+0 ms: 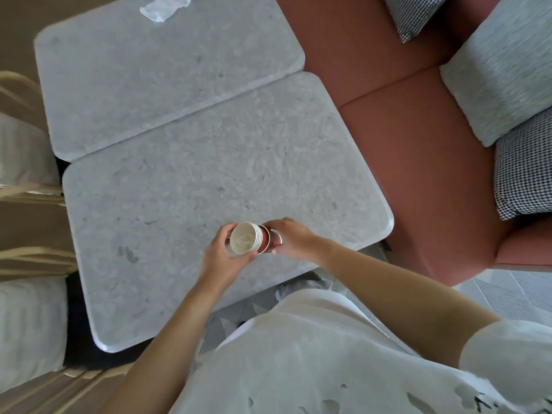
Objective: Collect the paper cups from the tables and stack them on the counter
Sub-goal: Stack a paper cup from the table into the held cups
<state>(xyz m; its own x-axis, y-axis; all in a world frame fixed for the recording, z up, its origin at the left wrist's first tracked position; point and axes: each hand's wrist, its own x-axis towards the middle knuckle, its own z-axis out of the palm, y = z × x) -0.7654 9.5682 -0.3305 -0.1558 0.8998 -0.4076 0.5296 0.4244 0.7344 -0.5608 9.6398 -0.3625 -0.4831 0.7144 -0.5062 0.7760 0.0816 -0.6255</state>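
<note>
Because the nested paper cup stack (249,242) lies sideways above the near counter (179,204), close to its right edge, its long axis runs hand to hand: the left hand (222,255) grips the open mouth end, the right hand (291,237) grips the base.

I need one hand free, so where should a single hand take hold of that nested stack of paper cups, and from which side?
Wrap the fingers around the lower sleeve of the stack of paper cups, where the right hand grips now, coming from the right. The stack tilts, open mouth toward the left hand, and the layered rims crowd that end, so the smooth tapered wall probably gives the firmer hold.
</note>
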